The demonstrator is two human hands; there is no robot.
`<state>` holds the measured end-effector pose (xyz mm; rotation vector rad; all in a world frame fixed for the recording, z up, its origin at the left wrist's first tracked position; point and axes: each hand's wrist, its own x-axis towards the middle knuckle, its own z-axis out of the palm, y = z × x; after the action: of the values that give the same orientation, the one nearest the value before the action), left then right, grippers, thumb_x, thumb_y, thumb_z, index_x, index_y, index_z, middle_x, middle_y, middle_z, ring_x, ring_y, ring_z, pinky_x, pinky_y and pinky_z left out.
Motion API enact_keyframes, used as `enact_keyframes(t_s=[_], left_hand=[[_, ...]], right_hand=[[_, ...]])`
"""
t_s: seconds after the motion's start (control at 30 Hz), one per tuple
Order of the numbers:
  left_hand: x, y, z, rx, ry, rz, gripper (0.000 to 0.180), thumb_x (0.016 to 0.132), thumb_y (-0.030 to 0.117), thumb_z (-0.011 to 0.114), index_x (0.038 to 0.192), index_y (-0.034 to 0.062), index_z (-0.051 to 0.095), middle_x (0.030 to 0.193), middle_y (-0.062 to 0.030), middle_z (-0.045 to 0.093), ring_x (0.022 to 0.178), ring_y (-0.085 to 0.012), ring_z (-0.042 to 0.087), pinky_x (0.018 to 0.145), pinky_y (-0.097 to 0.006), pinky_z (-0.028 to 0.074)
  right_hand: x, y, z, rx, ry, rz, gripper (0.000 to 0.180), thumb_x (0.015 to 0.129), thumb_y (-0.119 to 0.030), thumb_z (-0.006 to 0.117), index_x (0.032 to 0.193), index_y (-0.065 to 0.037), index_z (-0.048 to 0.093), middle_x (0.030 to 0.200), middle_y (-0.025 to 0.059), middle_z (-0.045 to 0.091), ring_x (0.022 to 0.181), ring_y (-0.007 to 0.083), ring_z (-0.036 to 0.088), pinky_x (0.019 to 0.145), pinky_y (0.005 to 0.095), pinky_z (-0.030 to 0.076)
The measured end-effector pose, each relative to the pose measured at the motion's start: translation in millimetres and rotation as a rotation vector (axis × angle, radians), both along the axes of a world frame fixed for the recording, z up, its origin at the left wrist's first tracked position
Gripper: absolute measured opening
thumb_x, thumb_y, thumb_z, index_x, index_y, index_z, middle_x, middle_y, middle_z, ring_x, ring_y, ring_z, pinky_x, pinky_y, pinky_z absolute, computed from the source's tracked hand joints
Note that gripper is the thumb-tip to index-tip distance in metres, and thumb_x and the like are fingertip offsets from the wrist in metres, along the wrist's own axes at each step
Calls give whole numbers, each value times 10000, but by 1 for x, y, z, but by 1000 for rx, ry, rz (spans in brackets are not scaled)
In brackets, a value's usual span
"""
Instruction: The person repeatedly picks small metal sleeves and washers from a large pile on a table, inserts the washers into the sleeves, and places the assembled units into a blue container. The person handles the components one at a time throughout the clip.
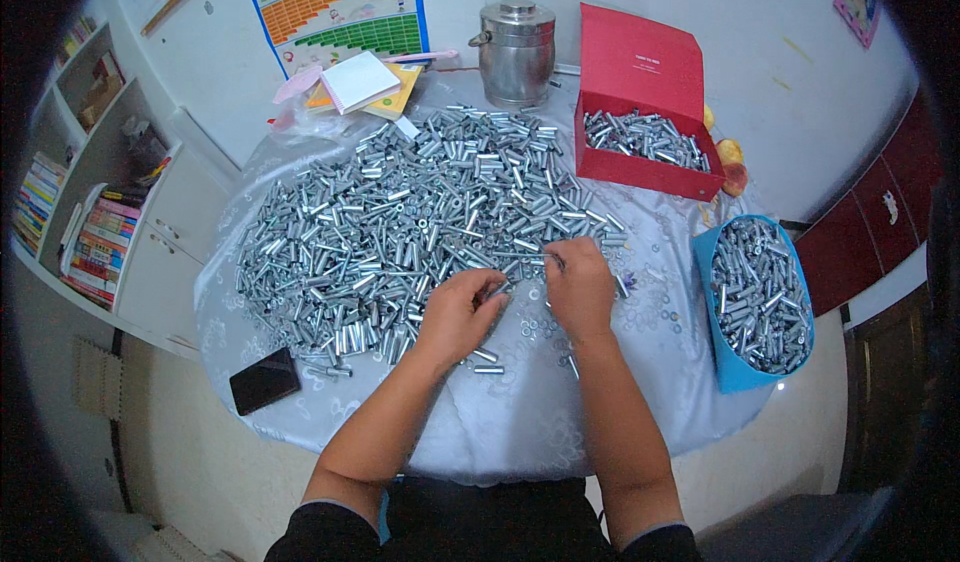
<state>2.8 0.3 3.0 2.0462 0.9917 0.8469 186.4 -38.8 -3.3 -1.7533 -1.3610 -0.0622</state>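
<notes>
**Two hands at the edge of a heap of metal sleeves**

Both hands meet just below the middle of the frame, at the near edge of a broad pile of short silver metal tubes [420,212] that covers most of the round table [520,422], which wears a pale patterned cloth. The left hand [458,314] is curled, fingers bent around a small tube [497,290] pinched at its fingertips. The right hand [580,284] is also closed, thumb and forefinger pinching a thin metal piece [553,258] at the pile's rim; what kind of piece it is cannot be told. Small washers [540,327] lie scattered on the cloth between and around the hands, with a few loose tubes.

At centre right a blue container [735,372] holds more tubes; at upper right an open red box [640,167] holds another batch. A steel lidded pot [517,52] stands at top centre, notebooks [360,82] to its left. A dark phone [264,381] lies at the table's lower left edge
</notes>
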Motion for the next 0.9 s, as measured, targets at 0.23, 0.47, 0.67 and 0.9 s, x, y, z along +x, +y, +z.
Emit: enact_keyframes(t_s=[0.23, 0.47, 0.67, 0.9], left_hand=[[-4, 5, -12, -174, -189, 12, 322, 810, 72, 710, 1123, 34, 649, 870, -89, 663, 718, -136, 617, 671, -264, 506], [-5, 4, -14, -331, -324, -32, 327, 864, 40, 652, 1187, 21, 609, 971, -76, 672, 847, -128, 640, 764, -244, 509], [-4, 9, -10, -709, -721, -77, 330, 937, 19, 522, 1263, -21, 494, 1051, -165, 653, 941, -204, 662, 837, -305, 552], [-5, 14, -7, -809, -889, 32, 197, 957, 101, 519, 1118, -6, 483, 1053, -210, 648, 923, -244, 667, 828, -343, 565]], right_hand=[[-11, 8, 0, -208, -123, 1, 198, 733, -85, 711, 924, -55, 668, 962, 118, 564, 899, 324, 589, 768, 416, 491], [-6, 2, 3, -153, -26, 111, 188, 793, -161, 698, 958, -73, 675, 955, 100, 637, 901, 289, 619, 776, 383, 493], [-23, -13, 20, -170, 77, 257, 173, 839, -175, 673, 962, -52, 674, 945, 118, 661, 837, 293, 641, 729, 371, 509], [-28, -12, 15, -51, 8, 409, 162, 829, -117, 673, 970, -38, 670, 895, 119, 647, 807, 282, 634, 721, 368, 511]])
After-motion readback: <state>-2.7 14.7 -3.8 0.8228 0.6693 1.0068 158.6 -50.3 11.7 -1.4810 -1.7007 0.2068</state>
